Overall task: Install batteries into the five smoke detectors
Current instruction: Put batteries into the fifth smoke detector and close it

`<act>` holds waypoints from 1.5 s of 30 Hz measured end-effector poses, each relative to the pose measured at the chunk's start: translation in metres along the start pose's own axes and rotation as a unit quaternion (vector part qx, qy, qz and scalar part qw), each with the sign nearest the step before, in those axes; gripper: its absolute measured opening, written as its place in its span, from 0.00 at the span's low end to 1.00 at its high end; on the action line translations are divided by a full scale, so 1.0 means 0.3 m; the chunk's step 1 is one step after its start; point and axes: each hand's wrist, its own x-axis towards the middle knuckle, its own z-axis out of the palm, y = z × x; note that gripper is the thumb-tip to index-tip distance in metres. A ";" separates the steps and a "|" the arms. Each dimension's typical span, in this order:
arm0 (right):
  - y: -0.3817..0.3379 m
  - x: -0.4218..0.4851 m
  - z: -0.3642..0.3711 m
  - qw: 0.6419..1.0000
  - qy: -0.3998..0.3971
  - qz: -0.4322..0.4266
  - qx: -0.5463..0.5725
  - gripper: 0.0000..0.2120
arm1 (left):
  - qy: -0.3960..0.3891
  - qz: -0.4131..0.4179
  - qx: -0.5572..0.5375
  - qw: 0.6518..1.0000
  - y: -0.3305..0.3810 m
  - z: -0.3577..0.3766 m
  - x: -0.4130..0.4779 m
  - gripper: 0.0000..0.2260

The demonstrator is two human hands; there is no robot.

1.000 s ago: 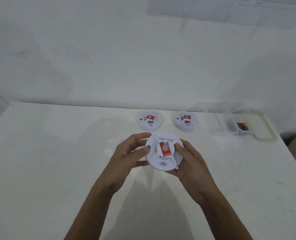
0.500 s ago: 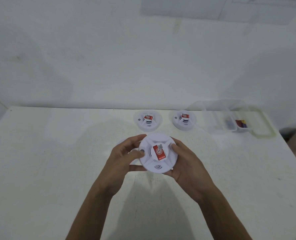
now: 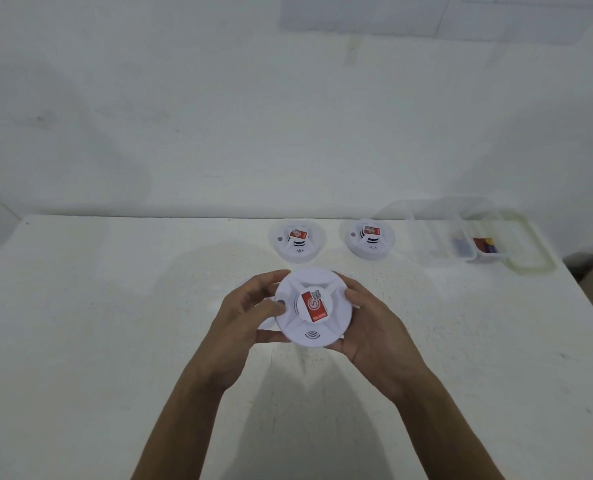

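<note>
While fingers (image 3: 263, 280) of left hand (image 3: 246, 320) and right hand (image 3: 374, 327) still clasp smoke detector (image 3: 314, 306), it shifted left.

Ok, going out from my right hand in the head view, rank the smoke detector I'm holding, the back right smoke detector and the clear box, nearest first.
1. Held smoke detector: gripped by the right hand, centre.
2. Back right smoke detector: on the table, straight beyond that hand.
3. Clear box: far right, by the table's back edge.

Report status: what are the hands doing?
Left hand and right hand both grip round white plastic smoke detector, red label up, over white table. Two matching detectors behind, clear plastic box far right. Nothing blocking.
</note>
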 end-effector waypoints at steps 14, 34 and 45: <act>-0.001 -0.022 0.013 1.000 -0.009 -0.021 0.009 0.16 | -0.006 0.001 -0.008 1.000 -0.005 -0.002 -0.009 0.16; -0.018 -0.043 0.014 0.998 -0.043 -0.027 -0.027 0.24 | -0.036 -0.020 -0.044 0.998 -0.012 -0.011 -0.005 0.17; -0.017 -0.040 0.010 0.999 -0.045 -0.019 -0.021 0.24 | -0.043 -0.022 -0.057 0.997 -0.019 -0.018 -0.004 0.19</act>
